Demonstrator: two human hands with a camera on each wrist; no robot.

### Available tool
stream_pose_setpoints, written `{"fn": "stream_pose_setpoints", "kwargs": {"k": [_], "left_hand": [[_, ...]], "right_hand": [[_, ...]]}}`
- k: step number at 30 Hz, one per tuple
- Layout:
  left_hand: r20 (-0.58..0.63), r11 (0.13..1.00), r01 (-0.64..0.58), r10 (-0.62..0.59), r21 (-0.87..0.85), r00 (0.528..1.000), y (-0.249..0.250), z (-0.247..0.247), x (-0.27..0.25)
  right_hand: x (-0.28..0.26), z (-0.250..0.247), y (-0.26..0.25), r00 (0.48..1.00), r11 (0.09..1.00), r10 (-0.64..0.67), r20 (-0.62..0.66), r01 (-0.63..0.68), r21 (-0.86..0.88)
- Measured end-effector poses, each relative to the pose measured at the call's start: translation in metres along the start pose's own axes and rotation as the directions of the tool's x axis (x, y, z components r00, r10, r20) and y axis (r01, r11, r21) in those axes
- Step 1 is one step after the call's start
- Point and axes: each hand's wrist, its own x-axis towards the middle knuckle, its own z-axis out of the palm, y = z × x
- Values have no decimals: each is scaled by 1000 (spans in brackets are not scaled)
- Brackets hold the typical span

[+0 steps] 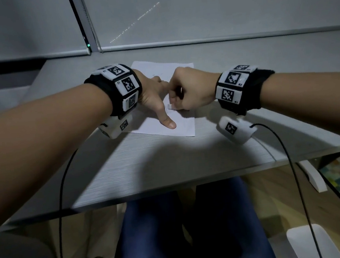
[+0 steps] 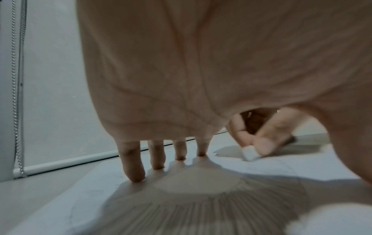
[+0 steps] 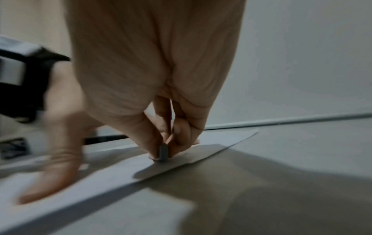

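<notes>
A white sheet of paper (image 1: 182,125) lies on the grey desk (image 1: 147,162), with faint pencil marks on it. My left hand (image 1: 153,97) is spread flat on the sheet, its straight fingers (image 2: 133,165) and thumb pressing the paper (image 2: 261,171) down. My right hand (image 1: 188,89) is curled and pinches a small white eraser (image 1: 170,106) between thumb and fingers, its end touching the paper just right of my left thumb. The eraser (image 2: 249,153) shows white in the left wrist view and as a small grey block (image 3: 163,152) on the paper (image 3: 112,176) in the right wrist view.
A lowered roller blind (image 1: 215,10) with a bead chain (image 2: 17,89) closes off the back of the desk. Black cables (image 1: 285,144) hang from both wrist cameras over the desk's front edge. My legs in blue trousers (image 1: 175,232) are under the desk.
</notes>
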Motion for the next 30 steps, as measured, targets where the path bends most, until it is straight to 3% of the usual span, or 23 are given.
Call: {"fn": "stream_pose_setpoints", "kwargs": {"k": [5, 11, 17, 23, 30], "left_hand": [[35, 1000, 24, -24, 9, 999, -1, -2, 1], [45, 999, 43, -42, -17, 998, 0, -1, 2], [73, 1000, 19, -20, 14, 997, 1, -3, 1], [72, 999, 35, -35, 4, 997, -1, -1, 4], [71, 998, -9, 4, 66, 997, 2, -3, 2]], "right_hand": [[6, -7, 18, 992, 994, 102, -72, -104, -18], [-8, -4, -2, 998, 999, -34, 50, 34, 18], [5, -11, 22, 998, 998, 53, -43, -54, -32], [-15, -7, 3, 998, 999, -39, 56, 38, 19], [-3, -13, 15, 1000, 999, 21, -6, -21, -49]]}}
